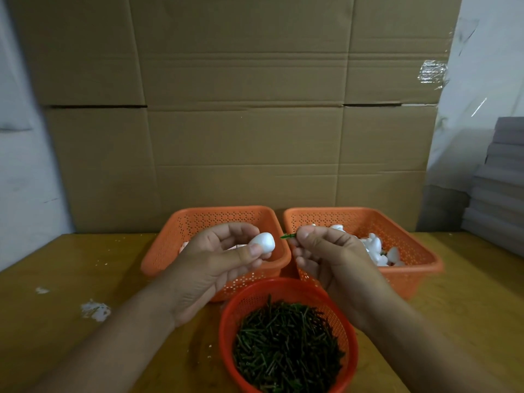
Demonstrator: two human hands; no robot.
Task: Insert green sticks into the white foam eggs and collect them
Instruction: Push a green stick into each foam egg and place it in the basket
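Two hands meet above the bench point(56, 268), close together but not touching. The left hand point(215, 265) pinches a white foam egg point(263, 242) between its thumb and fingertips. The egg is smooth, round and a bit pointy at one end, and it looks soft and matte. The right hand point(326, 251) pinches a thin green stick point(287, 236) between its thumb and first finger. Only the short tip of the stick pokes out, pointing at the egg. A small gap sits between the stick tip and the egg.

Just below both hands stands a round red basket point(286, 285) made of plastic with lots of tiny holes. It is full of dark green sticks point(286, 350), all thin and straight, lying in a messy heap.

Behind the left hand is an orange plastic basket point(198, 219) with square corners and dotted holes in its walls. Behind the right hand is a second orange basket point(397, 222) just like it, holding a pile of white foam eggs point(374, 248). The two orange baskets stand side by side.

The bench is yellow-brown wood with a worn look. White foam crumbs point(95, 309) lie on it to the left of the left arm. A big brown cardboard sheet point(241, 123) with fold lines stands upright behind the baskets.
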